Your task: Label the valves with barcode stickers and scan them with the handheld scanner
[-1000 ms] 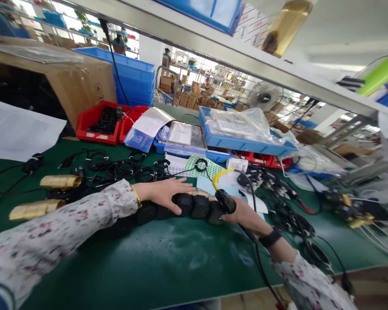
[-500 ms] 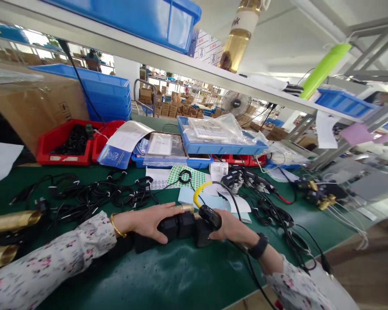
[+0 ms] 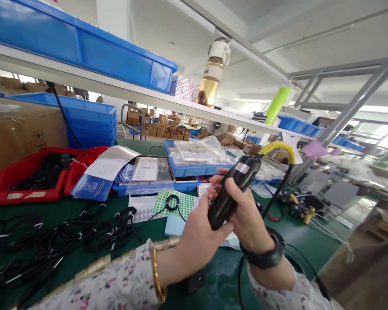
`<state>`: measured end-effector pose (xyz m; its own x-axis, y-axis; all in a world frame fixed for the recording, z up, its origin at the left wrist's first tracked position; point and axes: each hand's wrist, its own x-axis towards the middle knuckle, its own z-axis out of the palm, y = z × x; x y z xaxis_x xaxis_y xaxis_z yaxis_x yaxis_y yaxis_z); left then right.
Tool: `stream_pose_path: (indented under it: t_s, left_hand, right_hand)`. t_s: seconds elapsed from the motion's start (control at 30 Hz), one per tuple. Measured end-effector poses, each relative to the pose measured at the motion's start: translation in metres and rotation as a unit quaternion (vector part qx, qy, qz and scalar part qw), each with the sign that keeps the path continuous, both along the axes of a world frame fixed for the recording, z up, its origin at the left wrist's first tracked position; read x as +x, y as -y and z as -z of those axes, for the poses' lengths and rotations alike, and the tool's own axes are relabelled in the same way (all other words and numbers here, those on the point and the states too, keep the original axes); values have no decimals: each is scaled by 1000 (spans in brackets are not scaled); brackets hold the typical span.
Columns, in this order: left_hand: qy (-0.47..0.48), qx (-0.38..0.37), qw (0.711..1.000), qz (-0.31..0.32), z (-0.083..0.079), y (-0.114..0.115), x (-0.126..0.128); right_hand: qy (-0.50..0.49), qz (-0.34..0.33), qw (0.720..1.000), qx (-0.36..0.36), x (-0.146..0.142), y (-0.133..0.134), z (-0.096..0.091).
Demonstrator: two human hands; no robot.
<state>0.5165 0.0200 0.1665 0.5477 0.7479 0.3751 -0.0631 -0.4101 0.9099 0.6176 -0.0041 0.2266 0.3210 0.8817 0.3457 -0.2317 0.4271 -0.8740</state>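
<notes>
Both hands hold a black corded hand tool (image 3: pixel 242 172), raised above the bench and tilted, with its cord end up to the right. It has a thick rounded body with a small pale label; its exact kind is not clear. My right hand (image 3: pixel 250 215) wraps round the body, thumb along its upper side. Around the lower part, my left hand (image 3: pixel 198 234) is closed, hiding some of that end. A yellow-wrapped length of cord (image 3: pixel 280 148) arches from the top and continues black downward. Below my hands, a black block (image 3: pixel 195 280) and brass-coloured parts (image 3: pixel 93 265) are partly hidden by my left arm.
Coiled black cables (image 3: pixel 64 239) cover the bench's left side. Behind them stand red bins (image 3: pixel 29 189) and a blue tray (image 3: pixel 197 170) of bagged papers. A sheet of green stickers (image 3: pixel 189 202) lies mid-bench. Brass fittings (image 3: pixel 307 214) sit right. A shelf (image 3: pixel 132 94) spans overhead.
My right hand has lifted the tool from beside the black blocks and tilted it. My left hand has left the blocks and closed on the tool's lower part. The view has tipped upward.
</notes>
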Motion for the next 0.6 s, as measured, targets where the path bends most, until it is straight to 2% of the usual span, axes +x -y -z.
stream_pose_path:
  t_s: [0.07,0.13,0.2,0.3,0.37,0.47,0.53,0.6]
  left_hand:
    - [-19,-22,999,-27,0,-15,-13]
    - [-55,-46,997,-33,2,-37,-38]
    - [-87,-59,994,-42,4,-61,-69]
    - [-96,-66,989,-90,7,-99,-109]
    - [-102,-68,981,-150,10,-130,-129]
    - [-155,-51,957,-239,17,-188,-149]
    - [-187,-44,942,-275,24,-229,-153]
    - [-221,-28,926,-306,33,-265,-152]
  right_hand:
    - [-41,-4,998,53,10,-13,-2]
    - [-111,-22,991,68,34,-28,-2]
    - [-204,-39,978,30,64,-47,5]
    - [-290,40,956,-21,102,-84,23]
    - [-289,86,952,-58,120,-112,34]
    - [-246,93,957,-119,135,-157,39]
    - [-195,80,965,-157,133,-186,39]
    - [-128,53,972,-187,118,-206,46]
